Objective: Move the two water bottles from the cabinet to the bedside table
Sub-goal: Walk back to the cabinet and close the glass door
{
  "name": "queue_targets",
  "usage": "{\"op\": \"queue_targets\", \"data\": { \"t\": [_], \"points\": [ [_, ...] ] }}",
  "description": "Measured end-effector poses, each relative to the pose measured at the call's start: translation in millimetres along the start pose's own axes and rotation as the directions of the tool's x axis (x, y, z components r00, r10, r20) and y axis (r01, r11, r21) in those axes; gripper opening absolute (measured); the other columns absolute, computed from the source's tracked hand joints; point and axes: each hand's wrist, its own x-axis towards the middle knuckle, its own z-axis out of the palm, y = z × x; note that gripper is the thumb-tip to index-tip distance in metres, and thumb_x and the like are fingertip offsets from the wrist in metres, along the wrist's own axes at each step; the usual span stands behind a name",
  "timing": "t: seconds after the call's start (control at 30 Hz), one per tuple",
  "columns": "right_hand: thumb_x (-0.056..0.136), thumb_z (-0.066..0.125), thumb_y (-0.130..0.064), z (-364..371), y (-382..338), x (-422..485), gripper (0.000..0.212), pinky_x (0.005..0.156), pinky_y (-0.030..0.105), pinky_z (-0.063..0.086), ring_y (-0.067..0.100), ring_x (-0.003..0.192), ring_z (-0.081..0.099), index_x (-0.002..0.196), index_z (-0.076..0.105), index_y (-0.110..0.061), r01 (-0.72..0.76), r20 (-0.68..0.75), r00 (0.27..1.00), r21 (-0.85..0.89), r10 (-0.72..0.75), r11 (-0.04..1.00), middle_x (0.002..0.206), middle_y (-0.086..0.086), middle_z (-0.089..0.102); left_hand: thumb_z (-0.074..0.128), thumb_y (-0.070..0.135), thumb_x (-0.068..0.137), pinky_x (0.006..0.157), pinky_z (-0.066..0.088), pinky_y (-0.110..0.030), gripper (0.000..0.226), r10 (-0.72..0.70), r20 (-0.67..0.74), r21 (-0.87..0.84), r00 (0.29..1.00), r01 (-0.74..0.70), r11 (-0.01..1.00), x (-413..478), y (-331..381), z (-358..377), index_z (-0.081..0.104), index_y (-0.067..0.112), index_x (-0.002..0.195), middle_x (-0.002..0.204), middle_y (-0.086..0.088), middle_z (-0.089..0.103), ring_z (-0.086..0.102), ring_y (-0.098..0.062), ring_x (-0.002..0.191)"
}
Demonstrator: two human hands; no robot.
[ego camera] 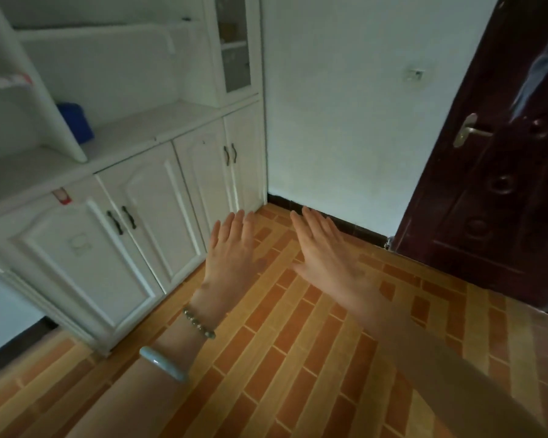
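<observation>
A white cabinet [133,197] fills the left side, with an open counter shelf above four shut lower doors. I see no water bottle and no bedside table in this view. My left hand [231,251] is held flat over the floor, palm down, fingers spread, just right of the cabinet's lower doors. My right hand [326,248] is stretched out beside it, also flat with fingers apart. Both hands hold nothing. A bead bracelet and a pale bangle sit on my left wrist.
A blue container [75,121] stands on the cabinet counter behind a white upright panel. A glass-fronted upper door [234,42] is at the cabinet's right end. A dark red door [503,172] stands at the right. Orange brick-pattern floor [298,343] stretches below.
</observation>
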Motion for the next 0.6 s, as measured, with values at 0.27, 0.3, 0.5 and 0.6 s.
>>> {"op": "queue_targets", "data": {
  "t": [0.27, 0.3, 0.5, 0.6],
  "points": [
    [0.078, 0.072, -0.031, 31, -34, 109, 0.093, 0.117, 0.047, 0.016, 0.032, 0.142, 0.017, 0.146, 0.011, -0.01, 0.219, 0.005, 0.976, 0.059, -0.22, 0.974, 0.154, 0.017, 0.018, 0.055, 0.053, 0.084, 0.116, 0.002, -0.041, 0.092, -0.192, -0.032, 0.066, 0.981, 0.194, 0.979, 41, -78, 12, 0.003, 0.011, 0.147, 0.156, -0.01, 0.01, 0.007, -0.026, 0.143],
    [0.079, 0.071, -0.03, 35, -38, 123, 0.093, 0.117, 0.046, 0.014, 0.032, 0.143, 0.015, 0.146, 0.01, -0.011, 0.249, 0.002, 0.968, 0.071, -0.25, 0.966, 0.155, 0.017, 0.017, 0.055, 0.054, 0.084, 0.116, 0.003, -0.041, 0.092, -0.219, -0.033, 0.08, 0.975, 0.221, 0.972, 47, -87, 15, 0.004, 0.01, 0.147, 0.156, -0.01, 0.011, 0.007, -0.026, 0.143],
    [0.082, 0.067, -0.036, 53, -53, 212, 0.093, 0.118, 0.044, 0.011, 0.03, 0.144, 0.009, 0.147, 0.004, -0.013, 0.424, -0.003, 0.905, 0.108, -0.426, 0.899, 0.157, 0.015, 0.009, 0.072, 0.048, 0.072, 0.113, 0.018, -0.045, 0.094, -0.375, -0.105, 0.138, 0.921, 0.387, 0.911, 88, -135, 27, 0.027, 0.005, 0.142, 0.147, -0.016, 0.033, 0.028, -0.033, 0.137],
    [0.083, 0.066, -0.036, 57, -61, 256, 0.092, 0.119, 0.044, 0.011, 0.03, 0.145, 0.006, 0.147, 0.003, -0.013, 0.499, -0.004, 0.864, 0.137, -0.503, 0.856, 0.157, 0.014, 0.006, 0.078, 0.046, 0.066, 0.109, 0.026, -0.048, 0.095, -0.427, -0.15, 0.182, 0.892, 0.45, 0.875, 112, -157, 29, 0.034, 0.002, 0.138, 0.141, -0.019, 0.042, 0.038, -0.036, 0.132]
  ]
}}
